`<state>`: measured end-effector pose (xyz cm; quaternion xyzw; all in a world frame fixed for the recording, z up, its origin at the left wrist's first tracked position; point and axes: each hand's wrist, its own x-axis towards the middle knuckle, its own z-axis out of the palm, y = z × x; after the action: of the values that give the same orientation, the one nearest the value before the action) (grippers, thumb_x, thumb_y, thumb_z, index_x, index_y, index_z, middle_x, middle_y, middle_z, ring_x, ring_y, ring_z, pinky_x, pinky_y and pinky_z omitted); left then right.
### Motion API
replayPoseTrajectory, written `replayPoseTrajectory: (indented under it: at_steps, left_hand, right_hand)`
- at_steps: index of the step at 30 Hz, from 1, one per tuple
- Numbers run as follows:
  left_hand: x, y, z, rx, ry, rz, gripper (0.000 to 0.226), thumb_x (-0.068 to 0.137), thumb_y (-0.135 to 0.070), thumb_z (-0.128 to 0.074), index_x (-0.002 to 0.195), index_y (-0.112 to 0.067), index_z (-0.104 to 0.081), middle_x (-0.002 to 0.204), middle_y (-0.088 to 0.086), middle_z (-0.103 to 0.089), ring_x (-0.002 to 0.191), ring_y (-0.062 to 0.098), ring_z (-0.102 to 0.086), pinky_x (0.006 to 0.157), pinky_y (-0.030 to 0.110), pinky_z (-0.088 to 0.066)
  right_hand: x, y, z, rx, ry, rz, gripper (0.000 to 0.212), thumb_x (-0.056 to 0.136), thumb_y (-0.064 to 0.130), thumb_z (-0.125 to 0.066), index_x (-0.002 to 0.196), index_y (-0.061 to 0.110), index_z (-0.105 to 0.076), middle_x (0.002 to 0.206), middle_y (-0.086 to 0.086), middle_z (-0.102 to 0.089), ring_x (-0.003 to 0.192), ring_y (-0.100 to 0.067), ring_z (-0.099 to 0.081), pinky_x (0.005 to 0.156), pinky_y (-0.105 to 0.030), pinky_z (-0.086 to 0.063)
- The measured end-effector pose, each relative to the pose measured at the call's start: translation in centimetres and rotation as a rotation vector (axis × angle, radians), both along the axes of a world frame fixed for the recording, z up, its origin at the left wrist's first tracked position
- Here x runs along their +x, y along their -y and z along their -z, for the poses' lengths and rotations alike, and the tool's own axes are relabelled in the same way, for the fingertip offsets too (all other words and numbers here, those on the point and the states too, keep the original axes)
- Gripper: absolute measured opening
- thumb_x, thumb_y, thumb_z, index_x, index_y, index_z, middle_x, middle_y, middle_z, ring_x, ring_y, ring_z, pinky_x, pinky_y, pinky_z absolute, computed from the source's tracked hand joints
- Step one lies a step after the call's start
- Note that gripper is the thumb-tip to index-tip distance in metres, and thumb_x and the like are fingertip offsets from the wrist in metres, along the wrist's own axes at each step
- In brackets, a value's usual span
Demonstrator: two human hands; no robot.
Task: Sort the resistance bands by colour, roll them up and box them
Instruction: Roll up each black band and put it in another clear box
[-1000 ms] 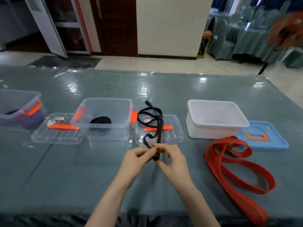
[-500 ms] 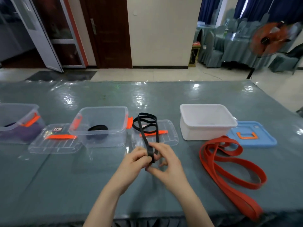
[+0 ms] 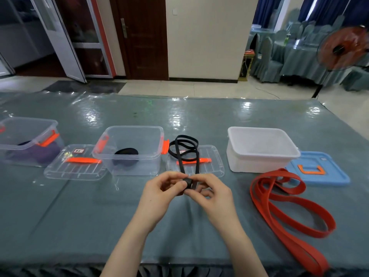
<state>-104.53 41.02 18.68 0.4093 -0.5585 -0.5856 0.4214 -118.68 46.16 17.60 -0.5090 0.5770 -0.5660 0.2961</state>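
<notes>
Where the two forearms meet above the near edge of the tabletop [image 3: 83, 226], both hands work one black resistance band [image 3: 186, 148]. Left hand [image 3: 159, 193]: fingers curled, thumb and forefinger pressed on a small rolled end of the band at the grip. Right hand [image 3: 211, 194]: thumb and fingers curled, pinching the same rolled end from the other side. Both grips are tight on the band, with no gap visible between fingertips and rubber. From the roll, two strands run away from the person and end in loose loops lying on a clear lid [image 3: 211, 166] with an orange handle.

To the right, a red resistance band [image 3: 279, 214] lies in long loops on the tabletop, untouched, its far end close against the white box [image 3: 259, 150]. A blue lid [image 3: 327, 172] with an orange handle lies beside that box.

Further back, left of the hands, a clear box [image 3: 131, 150] with orange latches holds a rolled black band [image 3: 125, 154]. A second clear lid [image 3: 73, 166] lies left of it and carries a small red-and-white label; its print is too small to read. At the far left, another clear box [image 3: 30, 136] holds a purple band [image 3: 40, 154].

Beyond the tabletop, an orange fan [image 3: 343, 48] stands at the right.
</notes>
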Motion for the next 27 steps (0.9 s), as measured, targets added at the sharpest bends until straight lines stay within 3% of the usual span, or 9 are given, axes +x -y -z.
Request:
replayPoseTrajectory:
  at_steps: [4,7,10,14,18,21,23,27]
  left_hand:
    - [-0.4,0.6,-0.3,-0.047,0.036,-0.03,0.012,0.089,-0.007,-0.063,0.089,-0.013,-0.073,0.09,0.004,-0.074,0.086,0.013,-0.068,0.079,0.026,-0.054]
    - [-0.2,1.3,-0.5,-0.151,0.081,0.006,0.018,0.087,-0.005,-0.066,0.094,-0.019,-0.075,0.099,-0.001,-0.07,0.091,0.01,-0.066,0.082,0.026,-0.053]
    - [-0.6,1.3,-1.2,-0.184,0.053,0.016,0.031,0.077,0.0,-0.075,0.096,-0.024,-0.075,0.095,-0.007,-0.074,0.087,0.007,-0.068,0.08,0.025,-0.054]
    - [-1.9,1.5,-0.9,-0.478,0.182,-0.194,0.029,0.068,-0.017,-0.086,0.094,-0.026,-0.075,0.087,-0.018,-0.073,0.079,0.002,-0.066,0.074,0.012,-0.049]
    - [-2.0,2.7,-0.1,-0.674,0.268,-0.308,0.02,0.073,-0.024,-0.077,0.093,-0.021,-0.074,0.083,-0.018,-0.07,0.075,0.001,-0.064,0.071,0.01,-0.047]
    - [-1.7,3.6,0.3,-0.794,0.349,-0.314,0.019,0.078,-0.019,-0.074,0.097,-0.015,-0.074,0.085,-0.012,-0.07,0.074,0.002,-0.062,0.07,0.012,-0.048]
    - [-1.3,4.3,0.4,-0.845,0.396,-0.305,0.017,0.081,-0.02,-0.071,0.098,-0.016,-0.073,0.085,-0.01,-0.069,0.074,0.002,-0.06,0.07,0.016,-0.049]
    - [-1.2,4.8,0.2,-0.769,0.323,-0.259,0.026,0.079,-0.013,-0.075,0.104,-0.016,-0.073,0.09,-0.011,-0.07,0.08,0.002,-0.064,0.075,0.017,-0.051]
  right_hand:
    - [0.2,0.8,-0.7,0.022,0.05,0.046,0.019,0.075,0.013,-0.081,0.079,0.029,-0.072,0.082,0.004,-0.07,0.074,-0.019,-0.068,0.07,-0.033,-0.056]
    - [0.0,1.5,-2.0,0.017,0.142,0.061,0.02,0.078,0.008,-0.078,0.077,0.027,-0.072,0.076,0.004,-0.072,0.067,-0.013,-0.069,0.065,-0.025,-0.053]
    - [-0.1,2.3,-3.2,-0.001,0.18,0.049,0.022,0.076,0.005,-0.077,0.089,0.022,-0.072,0.076,-0.001,-0.072,0.066,-0.013,-0.067,0.066,-0.019,-0.052]
    - [0.2,3.3,-3.8,0.002,0.159,0.096,0.02,0.075,0.009,-0.079,0.088,0.023,-0.074,0.078,-0.001,-0.072,0.073,-0.013,-0.066,0.066,-0.018,-0.051]
    - [0.4,4.0,-3.7,0.022,0.155,0.104,0.016,0.076,0.013,-0.079,0.087,0.022,-0.073,0.083,-0.004,-0.072,0.075,-0.029,-0.063,0.057,-0.013,-0.047]
    - [0.7,4.5,-3.7,0.029,0.106,0.12,0.013,0.077,0.017,-0.079,0.085,0.023,-0.072,0.082,0.0,-0.07,0.071,-0.017,-0.064,0.062,-0.018,-0.05]
    - [0.9,4.9,-4.0,0.005,0.15,0.107,0.01,0.079,0.01,-0.076,0.087,0.015,-0.071,0.08,-0.003,-0.07,0.07,-0.012,-0.065,0.06,-0.017,-0.051]
    - [0.9,5.8,-4.3,0.022,0.332,0.116,0.007,0.083,0.0,-0.07,0.089,0.001,-0.069,0.072,-0.005,-0.07,0.059,-0.008,-0.063,0.052,-0.014,-0.048]
